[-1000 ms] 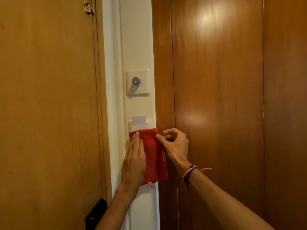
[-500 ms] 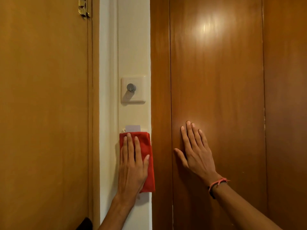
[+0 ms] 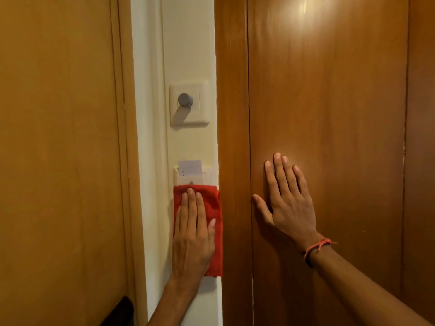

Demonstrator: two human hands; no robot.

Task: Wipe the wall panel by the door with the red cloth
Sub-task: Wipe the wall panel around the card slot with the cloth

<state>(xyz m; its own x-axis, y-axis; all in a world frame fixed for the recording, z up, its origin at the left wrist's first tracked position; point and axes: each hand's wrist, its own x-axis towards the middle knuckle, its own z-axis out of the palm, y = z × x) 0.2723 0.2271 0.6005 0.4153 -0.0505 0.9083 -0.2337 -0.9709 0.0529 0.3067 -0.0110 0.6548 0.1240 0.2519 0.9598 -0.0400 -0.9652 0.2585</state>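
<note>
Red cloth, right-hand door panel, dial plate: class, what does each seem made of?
Red cloth: soft, napped fabric, perhaps microfibre; fuzzy top edge. Door panel: wood or veneer, glossy varnish; grain and lamp glare. Dial plate: smooth cream plastic, probably; grey knob, material unclear.

White dial switch plate [image 3: 189, 104] above a card holder [image 3: 191, 172] — wooden doors [image 3: 329, 90] either side.

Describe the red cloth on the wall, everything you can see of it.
The red cloth looks like soft, fuzzy fabric, folded into a tall rectangle. It lies flat against the cream wall strip, its top edge just under the card holder, its right edge against the wooden frame. The left hand presses on it, palm flat and fingers spread, covering most of its left half.
</note>
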